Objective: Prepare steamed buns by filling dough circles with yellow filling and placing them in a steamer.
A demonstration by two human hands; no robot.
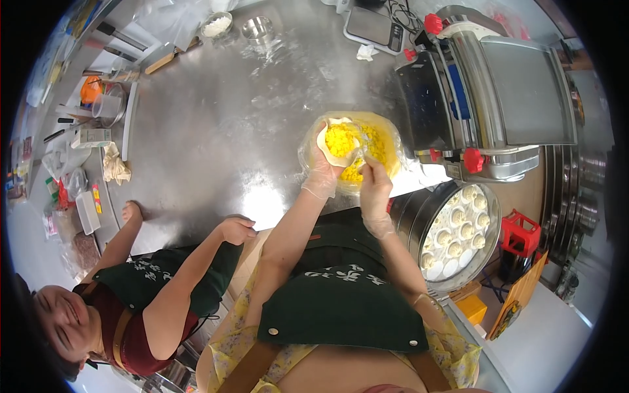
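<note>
My left hand [322,177], in a clear glove, cradles a pale round dough wrapper [335,158] heaped with chopped yellow filling [339,136]. My gloved right hand [376,193] grips a small spoon-like utensil [360,150] at the wrapper's right edge; its tip is hard to make out. Both hands are over the near part of a plastic-lined bowl [308,147], which holds more of the yellow filling [375,143] on the steel table [216,118].
A co-worker [170,288] stands at my left. Right of me sit a round steamer [487,206] of pleated buns [466,230], a roller machine [517,92] and a red crate [521,229]. A scale [372,29] and small bowls [257,28] are at the back; assorted supplies [108,105] line the left.
</note>
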